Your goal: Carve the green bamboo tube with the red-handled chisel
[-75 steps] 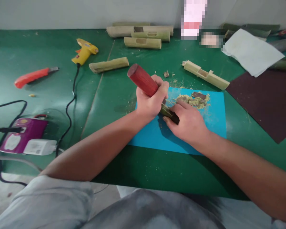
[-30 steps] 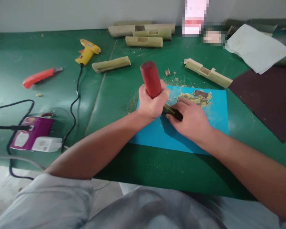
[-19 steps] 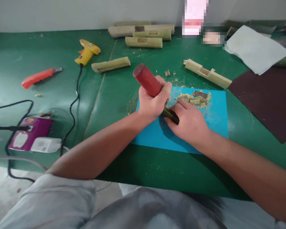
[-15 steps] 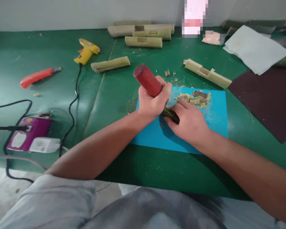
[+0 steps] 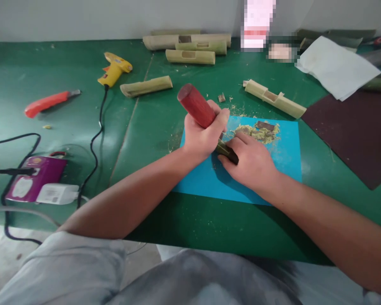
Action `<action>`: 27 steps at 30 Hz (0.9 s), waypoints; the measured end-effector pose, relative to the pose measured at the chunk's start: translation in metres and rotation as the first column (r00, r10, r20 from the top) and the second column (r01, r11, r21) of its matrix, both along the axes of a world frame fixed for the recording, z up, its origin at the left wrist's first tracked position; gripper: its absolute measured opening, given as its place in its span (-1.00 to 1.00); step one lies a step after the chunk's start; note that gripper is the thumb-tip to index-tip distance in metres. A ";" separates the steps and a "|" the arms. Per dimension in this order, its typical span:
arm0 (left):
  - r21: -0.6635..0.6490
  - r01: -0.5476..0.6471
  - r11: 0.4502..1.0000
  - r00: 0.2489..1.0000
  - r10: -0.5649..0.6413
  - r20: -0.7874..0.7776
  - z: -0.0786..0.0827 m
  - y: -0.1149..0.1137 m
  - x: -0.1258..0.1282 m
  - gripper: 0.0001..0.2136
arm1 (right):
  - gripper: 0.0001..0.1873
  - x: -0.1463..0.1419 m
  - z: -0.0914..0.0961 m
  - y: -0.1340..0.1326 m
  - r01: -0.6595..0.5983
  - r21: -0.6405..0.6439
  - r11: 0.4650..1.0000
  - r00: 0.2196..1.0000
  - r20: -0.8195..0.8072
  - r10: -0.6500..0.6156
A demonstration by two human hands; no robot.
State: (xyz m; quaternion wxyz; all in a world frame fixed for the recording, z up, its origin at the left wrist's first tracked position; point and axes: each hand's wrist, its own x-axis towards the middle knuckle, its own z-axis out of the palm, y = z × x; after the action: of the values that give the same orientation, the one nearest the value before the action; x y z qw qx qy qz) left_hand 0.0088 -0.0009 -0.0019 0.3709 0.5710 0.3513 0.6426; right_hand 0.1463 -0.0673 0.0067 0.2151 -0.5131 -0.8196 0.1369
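Observation:
My left hand point(image 5: 203, 131) is wrapped round a thick red wooden handle point(image 5: 195, 106), tilted with its butt end up and to the left. The lower end of this tool is hidden by my fingers, so its kind does not show. Close beside it, my right hand point(image 5: 252, 161) grips a short dark green bamboo piece point(image 5: 227, 151), thumb on the near side and fingers over the far side. Both hands are above a blue sheet point(image 5: 209, 186). Shavings and brown bits point(image 5: 257, 132) lie in a pile on the sheet, just beyond my right hand.
Cut bamboo tubes point(image 5: 190, 57) line the back, with another tube point(image 5: 146, 86) and a notched one point(image 5: 274, 98) nearer. Left are a yellow glue gun point(image 5: 114, 70), a red utility knife point(image 5: 47, 104) and a purple power strip point(image 5: 51, 171). White paper point(image 5: 336, 67) overlaps a brown sheet point(image 5: 352, 131).
The view has shifted very slightly. Both hands keep their grip and stay almost in the same place.

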 end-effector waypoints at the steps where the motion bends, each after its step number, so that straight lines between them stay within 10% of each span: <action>1: 0.021 0.001 1.000 1.000 -0.001 -0.016 -0.001 0.000 0.000 -0.65 | -0.88 0.000 0.000 0.000 -0.003 0.003 1.000 1.000 0.000 0.003; 27: -0.031 -0.017 0.999 0.999 0.018 0.047 0.001 -0.001 -0.002 -0.59 | -0.90 0.000 -0.002 0.001 -0.038 0.046 0.998 0.999 0.039 0.036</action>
State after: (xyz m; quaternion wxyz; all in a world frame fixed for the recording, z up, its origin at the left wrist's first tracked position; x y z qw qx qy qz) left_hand 0.0069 -0.0015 -0.0010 0.3822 0.5470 0.3572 0.6536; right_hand 0.1460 -0.0665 0.0052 0.2085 -0.4950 -0.8360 0.1118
